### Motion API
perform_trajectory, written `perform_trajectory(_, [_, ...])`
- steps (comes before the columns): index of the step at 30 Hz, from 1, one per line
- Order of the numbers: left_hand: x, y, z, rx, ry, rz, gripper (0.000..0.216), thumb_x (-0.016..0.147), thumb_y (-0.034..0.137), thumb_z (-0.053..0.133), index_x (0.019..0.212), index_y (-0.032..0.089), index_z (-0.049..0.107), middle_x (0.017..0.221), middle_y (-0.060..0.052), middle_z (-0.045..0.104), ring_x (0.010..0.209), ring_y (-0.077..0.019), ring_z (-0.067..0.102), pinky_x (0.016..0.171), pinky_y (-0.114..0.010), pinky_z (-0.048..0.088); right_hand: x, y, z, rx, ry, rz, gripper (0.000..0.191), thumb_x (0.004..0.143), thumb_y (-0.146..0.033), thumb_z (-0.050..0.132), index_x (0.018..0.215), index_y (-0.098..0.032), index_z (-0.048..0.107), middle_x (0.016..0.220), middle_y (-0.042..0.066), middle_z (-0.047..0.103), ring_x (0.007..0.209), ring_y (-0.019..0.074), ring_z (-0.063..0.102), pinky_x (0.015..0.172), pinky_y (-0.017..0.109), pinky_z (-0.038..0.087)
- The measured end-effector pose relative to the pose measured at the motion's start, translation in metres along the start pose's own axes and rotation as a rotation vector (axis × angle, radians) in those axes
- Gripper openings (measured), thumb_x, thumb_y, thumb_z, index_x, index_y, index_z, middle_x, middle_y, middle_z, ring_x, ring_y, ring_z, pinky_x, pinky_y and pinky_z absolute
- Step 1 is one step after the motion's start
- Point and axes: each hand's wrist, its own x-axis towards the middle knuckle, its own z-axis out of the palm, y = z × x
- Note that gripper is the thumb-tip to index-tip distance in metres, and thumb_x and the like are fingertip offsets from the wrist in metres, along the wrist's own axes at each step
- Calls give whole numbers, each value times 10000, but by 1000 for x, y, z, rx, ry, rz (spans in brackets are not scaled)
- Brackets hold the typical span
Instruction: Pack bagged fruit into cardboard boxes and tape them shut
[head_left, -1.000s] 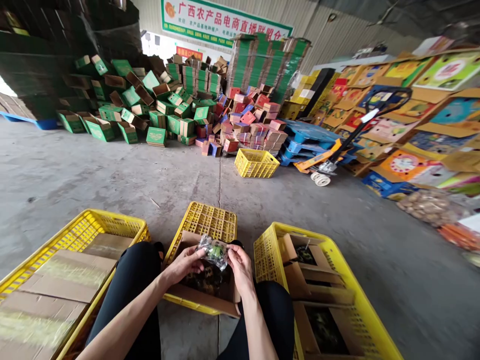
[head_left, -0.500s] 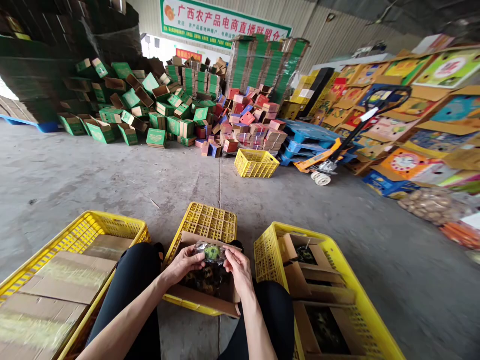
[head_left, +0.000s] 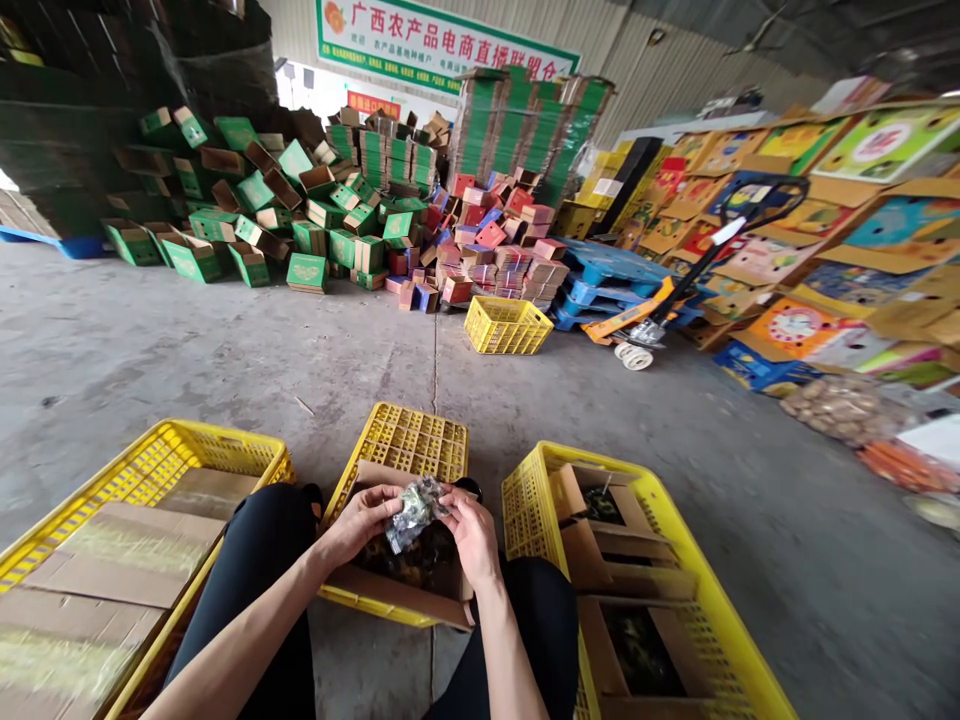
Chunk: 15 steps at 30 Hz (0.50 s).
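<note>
Packet (head_left: 411, 515) in crinkled plastic, held above an open carton (head_left: 405, 593): fingertips of the left hand (head_left: 355, 526) and right hand (head_left: 472, 532) pinch opposite ends. Uneven pulling could tear it; a loosened pinch could drop it.

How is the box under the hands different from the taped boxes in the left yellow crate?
The open box has no lid over it, but the taped boxes are shut. You can see dark things inside the open box; the taped boxes hide their insides. The taped boxes lie in a row, while the open box is single. All are brown cardboard.
</note>
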Motion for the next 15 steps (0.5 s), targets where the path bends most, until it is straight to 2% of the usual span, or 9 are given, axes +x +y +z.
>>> perform_trajectory(3, [0,1,-1,24,33,39,453,667,421,1011,989,173,811,944,-54,778,803,-176,701,788,-283,530,-1,-1,2,-39,28,38,383,777,-582,892,949,-259,779,1159,79,775,1071,272,711,917,411,595])
perform_trajectory(7, [-2,2,1,70,24,60,456,658,398,1017,980,180,778,926,-31,763,783,-173,689,779,-295,529,-3,1,4,-131,4,108,609,728,-558,937,1242,-305,732,1212,72,781,1135,290,715,924,411,594])
perform_trajectory(9, [-3,3,2,94,4,79,451,668,384,1012,987,179,768,924,-27,757,781,-172,682,776,-295,522,-3,3,5,-175,-24,128,609,703,-568,947,1206,-282,755,1222,81,783,1139,305,716,919,414,592])
perform_trajectory(12, [-3,3,4,89,-1,116,483,655,352,1021,1033,186,770,956,-26,753,829,-175,682,818,-294,512,-2,6,4,-215,-36,124,475,701,-574,939,1003,-243,780,1071,72,804,996,284,738,865,395,589])
perform_trajectory(15, [-3,3,5,43,13,125,652,633,330,1033,1214,216,758,1059,-42,759,944,-203,695,906,-315,507,-1,7,3,-206,1,97,444,687,-577,938,890,-234,744,991,62,800,907,265,731,823,376,581])
